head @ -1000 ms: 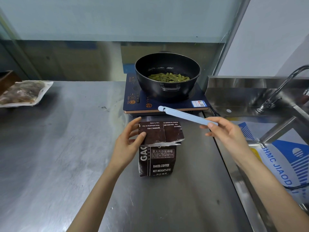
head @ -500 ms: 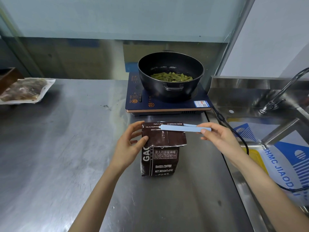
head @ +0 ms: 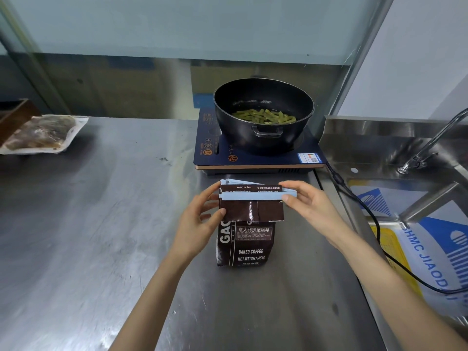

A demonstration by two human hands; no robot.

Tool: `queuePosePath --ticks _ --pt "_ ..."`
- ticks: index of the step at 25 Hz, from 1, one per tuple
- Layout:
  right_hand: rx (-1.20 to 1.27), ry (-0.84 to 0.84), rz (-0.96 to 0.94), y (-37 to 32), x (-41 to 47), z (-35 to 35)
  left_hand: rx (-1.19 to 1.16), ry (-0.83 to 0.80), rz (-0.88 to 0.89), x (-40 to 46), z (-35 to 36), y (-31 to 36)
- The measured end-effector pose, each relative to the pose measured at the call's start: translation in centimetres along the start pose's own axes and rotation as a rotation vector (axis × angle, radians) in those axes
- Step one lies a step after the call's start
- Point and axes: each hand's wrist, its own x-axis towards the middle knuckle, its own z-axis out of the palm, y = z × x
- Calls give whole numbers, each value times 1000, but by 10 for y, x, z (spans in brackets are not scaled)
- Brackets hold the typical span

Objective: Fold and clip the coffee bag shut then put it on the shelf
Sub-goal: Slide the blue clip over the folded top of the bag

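Steel counter (head: 88,224), glass backsplash (head: 177,34)

coffee bag (head: 247,245) on counter (head: 101,224), cooker (head: 255,158) behind it, pot (head: 263,115) on cooker, sink (head: 405,198) right

Two bare forearms, left hand (head: 200,219) and right hand (head: 311,209) ungloved, ringless.

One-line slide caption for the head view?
Both hands fit a light-blue sealing clip over the folded coffee bag.
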Motion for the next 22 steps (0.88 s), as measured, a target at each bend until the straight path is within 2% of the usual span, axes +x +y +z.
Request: queuePosePath --ticks 12,22 --pt "-9 0 18 -3 8 13 2 0 -1 -1 0 -1" --pt "91 11 19 4 7 17 -57 13 -4 0 3 -1"
